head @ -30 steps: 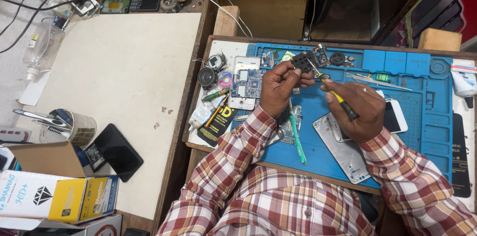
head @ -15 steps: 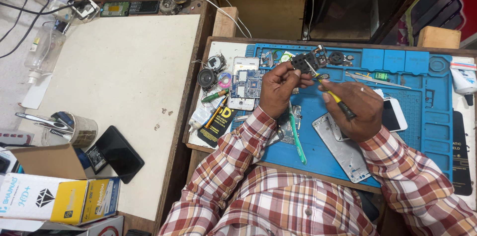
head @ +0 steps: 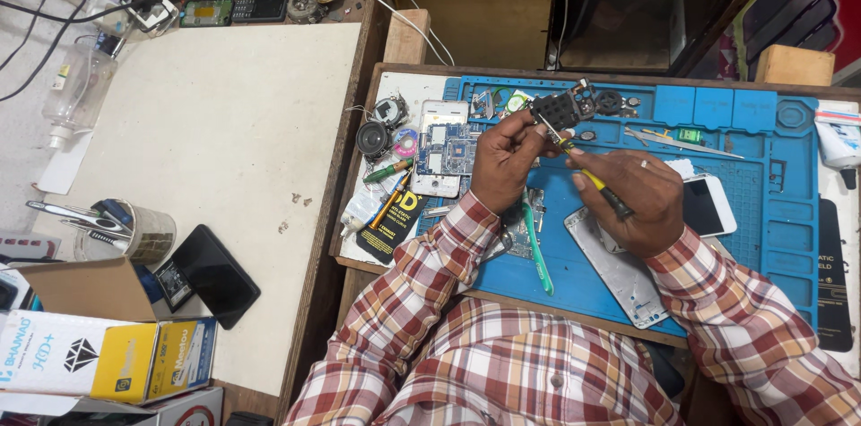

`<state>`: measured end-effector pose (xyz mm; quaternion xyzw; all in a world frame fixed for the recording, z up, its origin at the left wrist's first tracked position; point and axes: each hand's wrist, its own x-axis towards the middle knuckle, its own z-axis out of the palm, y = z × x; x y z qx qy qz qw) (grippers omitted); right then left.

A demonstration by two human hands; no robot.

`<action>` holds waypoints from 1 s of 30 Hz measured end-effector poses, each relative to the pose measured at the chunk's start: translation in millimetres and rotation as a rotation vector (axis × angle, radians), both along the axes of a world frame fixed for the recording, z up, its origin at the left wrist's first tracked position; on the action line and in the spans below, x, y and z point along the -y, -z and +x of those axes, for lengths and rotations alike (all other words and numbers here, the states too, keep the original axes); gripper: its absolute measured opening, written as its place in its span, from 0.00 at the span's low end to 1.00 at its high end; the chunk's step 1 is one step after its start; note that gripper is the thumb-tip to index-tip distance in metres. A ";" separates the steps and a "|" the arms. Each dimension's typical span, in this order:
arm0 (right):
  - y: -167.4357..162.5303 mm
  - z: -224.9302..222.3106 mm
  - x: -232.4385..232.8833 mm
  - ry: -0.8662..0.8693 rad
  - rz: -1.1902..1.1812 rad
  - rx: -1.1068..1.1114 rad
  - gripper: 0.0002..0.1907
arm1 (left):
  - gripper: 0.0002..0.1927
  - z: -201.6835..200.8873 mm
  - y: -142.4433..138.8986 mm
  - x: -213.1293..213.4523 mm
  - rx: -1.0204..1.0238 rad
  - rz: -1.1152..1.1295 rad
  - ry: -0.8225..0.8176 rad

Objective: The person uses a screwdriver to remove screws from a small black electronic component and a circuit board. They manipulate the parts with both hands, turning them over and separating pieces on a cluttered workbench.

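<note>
Head view looks straight down on a blue work mat [head: 771, 238] laid over a wooden counter [head: 359, 238]. Left hand [head: 504, 160] is closed in a pinch, its fingertips [head: 529, 124] gripping a small black component [head: 556, 109] held up just above the mat's upper edge. Right hand [head: 635, 197] is curled around a yellow-handled screwdriver [head: 594, 182], fingers wrapped tight on the grip, with the thin shaft angled up and to the left so that its tip meets the black component (whether it sits in a screw is too small to tell). Both sleeves are red and cream plaid.

Under the right hand lies a silver phone back panel [head: 619, 273], flat on the mat, and just beyond that hand rests a white phone [head: 708, 204], partly hidden by the wrist. A green plastic pry tool [head: 535, 251] lies between the two forearms. Left of the left hand sits an opened phone with its circuit board showing [head: 446, 148], with two small round speakers [head: 381, 126] near it at the mat's edge.

Farther left, a pale board [head: 215, 139] covers a second counter, carrying a tin of tools [head: 134, 233], a dark phone [head: 215, 275] lying face down, and a clear plastic bottle [head: 76, 90]. Cardboard boxes [head: 108, 354] stand at the lower left corner.
</note>
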<state>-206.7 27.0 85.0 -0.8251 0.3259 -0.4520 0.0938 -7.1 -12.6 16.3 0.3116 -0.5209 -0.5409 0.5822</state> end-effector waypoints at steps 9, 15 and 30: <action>-6.2 -4.3 -1.4 0.098 0.017 0.062 0.12 | 0.09 1.8 -2.1 0.7 -0.085 0.044 0.005; -6.3 -4.2 -4.7 0.113 0.000 0.140 0.11 | 0.08 8.3 -2.1 3.9 -0.130 0.084 -0.064; 9.2 -0.8 2.8 0.065 0.413 0.362 0.15 | 0.10 7.9 -16.4 -13.0 -0.062 0.117 0.183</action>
